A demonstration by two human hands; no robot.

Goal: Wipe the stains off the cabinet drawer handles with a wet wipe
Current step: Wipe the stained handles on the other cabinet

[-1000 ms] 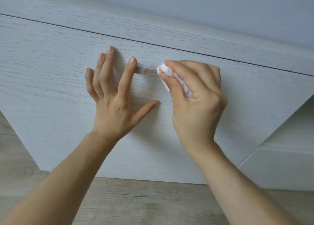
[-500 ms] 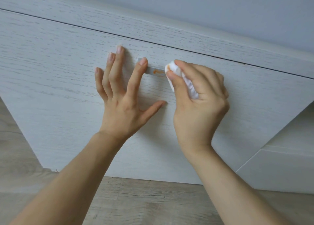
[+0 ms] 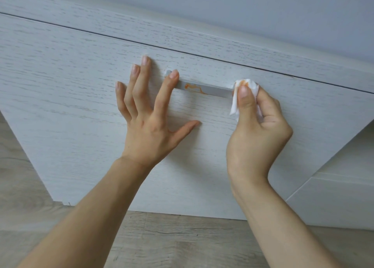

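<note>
The right hand (image 3: 257, 130) pinches a crumpled wet wipe (image 3: 245, 85) between thumb and curled fingers, pressing it against the right end of the drawer handle (image 3: 214, 90). The wipe already carries an orange smear at its top edge. The handle is a slim grey bar whose long axis runs left to right across the drawer front (image 3: 70, 81), dipping slightly toward the right in this view.

The orange stain (image 3: 195, 89) lies on the bar to the left of the wipe, between the two hands and closer to the left one. The left hand (image 3: 149, 113) is spread flat against the drawer front, fingers straight, its index fingertip resting over the handle's left end and gripping nothing.

Judging from this layout, the stain has not yet been cleared, and the wiping stroke must travel leftward along the bar's length. The right hand holds the wipe, so the reach falls to it, while the left steadies the drawer.
</note>
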